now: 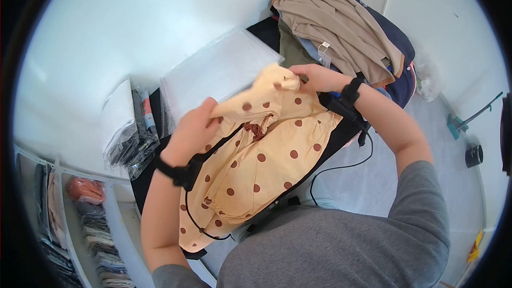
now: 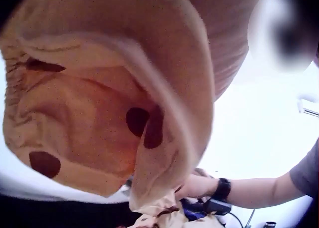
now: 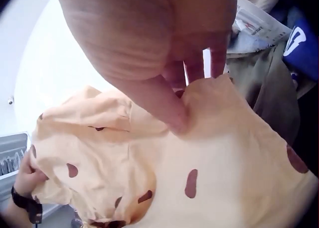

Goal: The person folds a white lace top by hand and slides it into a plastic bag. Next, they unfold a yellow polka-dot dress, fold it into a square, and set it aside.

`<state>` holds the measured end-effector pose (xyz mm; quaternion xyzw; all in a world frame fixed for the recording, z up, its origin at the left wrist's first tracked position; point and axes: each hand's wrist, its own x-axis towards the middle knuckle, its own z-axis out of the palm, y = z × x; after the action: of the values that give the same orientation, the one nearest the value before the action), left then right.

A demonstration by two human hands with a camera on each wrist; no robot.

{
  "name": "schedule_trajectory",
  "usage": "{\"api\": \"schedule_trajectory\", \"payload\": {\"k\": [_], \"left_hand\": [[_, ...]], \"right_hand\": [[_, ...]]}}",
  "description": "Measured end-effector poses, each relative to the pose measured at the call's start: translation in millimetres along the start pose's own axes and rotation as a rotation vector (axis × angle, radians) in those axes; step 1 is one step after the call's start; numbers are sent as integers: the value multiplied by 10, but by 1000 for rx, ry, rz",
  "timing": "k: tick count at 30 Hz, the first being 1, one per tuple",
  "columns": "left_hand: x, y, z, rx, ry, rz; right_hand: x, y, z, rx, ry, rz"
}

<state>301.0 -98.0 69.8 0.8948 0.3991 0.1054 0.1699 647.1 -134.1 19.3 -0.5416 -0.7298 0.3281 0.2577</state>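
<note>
A pale yellow garment [image 1: 274, 173] with brown polka dots lies over the black table, its far part lifted between both hands. Its exact kind is hard to tell; gathered seams and a brown ruffled trim [image 1: 256, 130] show near its middle. My left hand [image 1: 191, 132] grips the cloth on the left with curled fingers. On the right, my right hand [image 1: 319, 77] pinches a bunched upper part; in the right wrist view the thumb [image 3: 174, 116] presses the fabric against the fingers. Raised cloth [image 2: 84, 123] fills much of the left wrist view and hides the left hand there.
Flat clear plastic bags [image 1: 224, 61] lie behind the garment. Folded clothes in plastic [image 1: 125, 128] sit at the left. A heap of clothes with a beige piece [image 1: 341, 26] on top fills the back right. Shelves [image 1: 74, 218] stand lower left, and wrist camera cables hang down.
</note>
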Motion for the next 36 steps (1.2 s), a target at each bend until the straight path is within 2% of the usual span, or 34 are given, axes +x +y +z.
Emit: {"api": "schedule_trajectory", "payload": {"k": [1,3,4,5,7,8,9,11,12,13,15,16,18,19,21,22,23,25,29,31,32,34,35,36], "left_hand": [[-108,128,-115,0,-6,-2],[-402,432,-295,164,302,270],[-550,587,-373,317,221,326],[-690,691,-379,466,139,381],[-944,749,-217,378,10,645],[-1051,824,-209,207,-143,626],[-1118,833,-192,187,-146,613],[-1231,804,-158,82,-39,408],[-1308,745,-102,69,-57,280],[-1344,730,-34,57,-56,269],[-1397,705,90,-56,-210,147],[-1407,706,145,-68,-211,141],[-1416,724,268,19,-273,366],[-1430,724,370,4,-278,362],[-1445,710,635,240,-146,496],[-1433,694,757,220,-140,499],[-1433,689,871,211,-138,493],[-1448,696,1044,278,19,538],[-1412,688,1122,212,23,510],[-1421,702,1001,-110,-59,488],[-1417,747,888,-114,-53,487],[-1421,860,575,-450,-31,418],[-1438,884,467,-446,-22,418],[-1462,885,363,-542,-86,175]], "right_hand": [[53,100,-10,5,-1,3],[116,297,-33,-85,58,29],[90,302,-24,-37,139,-32],[74,339,-17,-36,126,-23],[61,428,-42,-82,91,-52],[46,464,-83,-135,-14,-71],[5,422,-65,-133,-36,-62],[-92,278,-53,-74,16,-100],[-131,186,-82,-108,-54,-49],[-149,164,-65,-110,-70,-45],[-173,143,-33,-133,7,-214],[-170,151,-27,-134,-5,-209],[-156,190,-14,-199,24,-336],[-154,201,-12,-196,11,-326],[-142,178,-30,-138,-92,-214],[-148,125,-20,-74,-109,-136],[-149,135,-13,-77,-120,-134],[-131,183,-7,-83,-96,-214],[-113,275,-53,-153,-86,-273],[-103,358,-118,-71,-147,-178],[-99,394,-143,-77,-152,-177],[-78,449,-180,-40,-198,-36],[-66,475,-183,-47,-198,-43],[-46,511,-180,-49,-241,-12]]}}
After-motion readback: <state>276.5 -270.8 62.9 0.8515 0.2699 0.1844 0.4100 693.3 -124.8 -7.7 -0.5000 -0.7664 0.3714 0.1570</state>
